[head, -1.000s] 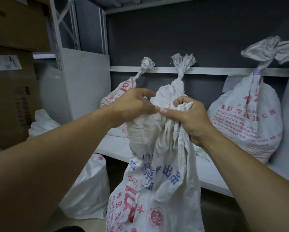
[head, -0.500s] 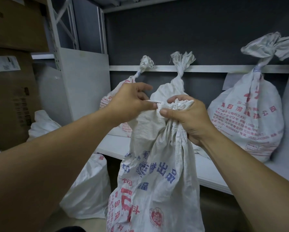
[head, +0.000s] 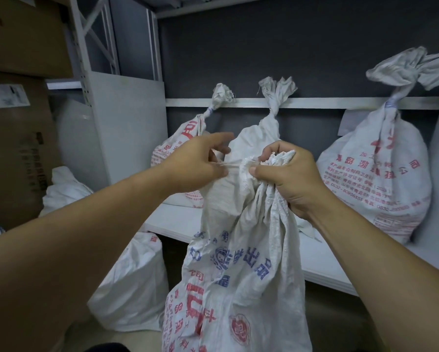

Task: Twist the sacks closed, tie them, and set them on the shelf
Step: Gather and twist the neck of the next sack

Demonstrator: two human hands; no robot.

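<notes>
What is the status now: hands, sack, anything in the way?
Right hand grips the sack at its gathered neck. Left hand pinches a thin string, taut from the neck. No knot seen, sack not yet on shelf; free space beside tied sacks.

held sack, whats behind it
A tied sack stands on the shelf right behind the held sack; its knotted top shows above the right hand. Its lower body is covered, so its print cannot be seen.
</notes>
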